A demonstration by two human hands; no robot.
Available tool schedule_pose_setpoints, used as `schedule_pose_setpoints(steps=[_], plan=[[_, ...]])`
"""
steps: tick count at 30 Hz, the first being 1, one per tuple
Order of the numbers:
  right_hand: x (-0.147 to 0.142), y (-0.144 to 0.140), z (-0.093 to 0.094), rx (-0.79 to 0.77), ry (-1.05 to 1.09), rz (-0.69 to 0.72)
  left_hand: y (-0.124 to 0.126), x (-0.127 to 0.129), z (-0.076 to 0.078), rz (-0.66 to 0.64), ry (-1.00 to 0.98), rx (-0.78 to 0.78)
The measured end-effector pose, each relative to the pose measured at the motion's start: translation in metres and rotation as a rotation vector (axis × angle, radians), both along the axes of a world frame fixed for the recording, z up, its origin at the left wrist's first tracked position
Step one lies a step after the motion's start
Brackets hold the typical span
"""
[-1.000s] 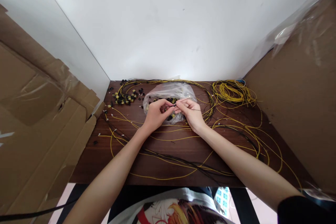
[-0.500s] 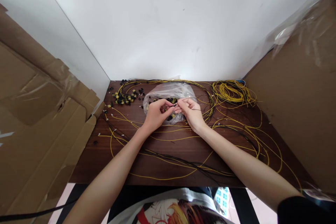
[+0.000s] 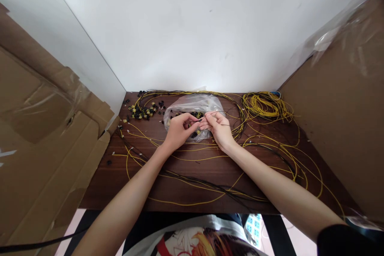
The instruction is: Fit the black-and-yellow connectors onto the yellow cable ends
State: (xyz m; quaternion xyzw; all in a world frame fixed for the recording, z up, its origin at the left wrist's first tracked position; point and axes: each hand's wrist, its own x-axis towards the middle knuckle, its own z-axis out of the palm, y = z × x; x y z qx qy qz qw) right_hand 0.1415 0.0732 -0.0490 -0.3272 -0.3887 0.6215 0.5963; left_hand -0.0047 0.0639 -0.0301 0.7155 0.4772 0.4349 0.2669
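Two bare hands meet over a dark wood-grain tabletop (image 3: 192, 168) strewn with thin yellow and black wires. The left hand (image 3: 177, 131) and right hand (image 3: 220, 128) each pinch, fingers pressed together, one end of a fine black wire (image 3: 201, 119) held just above a crumpled clear plastic bag (image 3: 192, 106) of small black-and-yellow connectors; the detail at the fingertips is too small to make out, though a tiny connector appears to sit there. Loose connectors (image 3: 143, 112) lie scattered at the far left, and a tangled coil of yellow wire (image 3: 264, 105) rests at the far right. Flattened brown cardboard (image 3: 39, 128), taped and creased, flanks the tabletop. No writing is legible.
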Motion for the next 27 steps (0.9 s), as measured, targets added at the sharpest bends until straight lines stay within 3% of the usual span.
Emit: schedule_pose_setpoints(steps=[27], plan=[[0.0003,-0.0022,0.0019,0.018,-0.057,0.012,-0.0002,-0.0001,0.0000,-0.010,0.003,0.004]])
